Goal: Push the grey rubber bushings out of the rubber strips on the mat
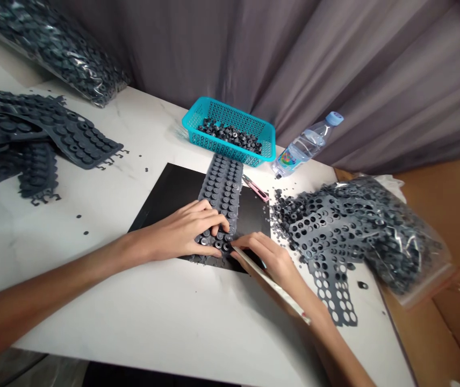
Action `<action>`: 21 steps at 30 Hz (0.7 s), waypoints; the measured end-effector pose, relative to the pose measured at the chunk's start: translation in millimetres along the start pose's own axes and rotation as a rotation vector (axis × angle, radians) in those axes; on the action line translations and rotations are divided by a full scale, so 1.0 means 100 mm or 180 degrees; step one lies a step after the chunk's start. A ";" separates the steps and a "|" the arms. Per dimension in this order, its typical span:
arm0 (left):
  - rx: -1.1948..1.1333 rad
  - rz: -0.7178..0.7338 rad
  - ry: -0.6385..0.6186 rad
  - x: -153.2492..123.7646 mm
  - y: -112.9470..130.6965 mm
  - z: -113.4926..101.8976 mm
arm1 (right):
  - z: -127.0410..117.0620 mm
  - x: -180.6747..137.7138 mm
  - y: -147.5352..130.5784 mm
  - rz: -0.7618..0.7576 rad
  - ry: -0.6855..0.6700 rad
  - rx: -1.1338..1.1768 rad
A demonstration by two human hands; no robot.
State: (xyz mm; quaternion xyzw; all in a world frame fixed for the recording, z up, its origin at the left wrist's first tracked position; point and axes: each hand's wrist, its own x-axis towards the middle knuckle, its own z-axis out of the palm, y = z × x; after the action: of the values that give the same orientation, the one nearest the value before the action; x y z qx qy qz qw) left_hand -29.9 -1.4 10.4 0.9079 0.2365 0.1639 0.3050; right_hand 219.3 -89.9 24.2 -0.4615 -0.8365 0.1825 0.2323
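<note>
A dark grey moulded rubber sheet with rows of round studs lies on a black mat. My left hand rests on its near end, fingers bent and thumb against the studs, holding it down. In my right hand is a long, thin whitish tool. Its tip meets the sheet's near right corner, close to my left fingertips; its exact kind is hard to make out. Small dark scraps lie on the mat along the sheet's near edge.
Behind the sheet stands a turquoise basket of small dark parts. A pink cutter and a water bottle lie to its right. Punched-out sheets and a filled plastic bag are at right. More studded sheets and another bag occupy the left.
</note>
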 end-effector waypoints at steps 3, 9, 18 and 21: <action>-0.0014 -0.0009 0.0000 0.00 0.01 0.00 | -0.01 0.00 -0.03 0.0012 -0.0050 -0.0001; 0.0071 -0.0032 -0.0050 0.00 0.01 0.00 | -0.04 0.00 -0.08 0.0177 -0.0083 0.0005; 0.0135 -0.0025 -0.0082 -0.01 0.00 0.00 | -0.04 -0.01 -0.06 0.0253 -0.0081 0.0077; 0.0121 0.0001 -0.0057 0.00 0.01 0.00 | -0.04 0.00 -0.07 0.0226 -0.0139 0.0104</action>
State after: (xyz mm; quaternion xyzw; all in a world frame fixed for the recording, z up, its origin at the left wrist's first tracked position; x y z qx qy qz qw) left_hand -29.8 -2.2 10.3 0.9149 0.2367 0.1513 0.2898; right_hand 216.6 -93.3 31.3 -0.4829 -0.8214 0.2143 0.2148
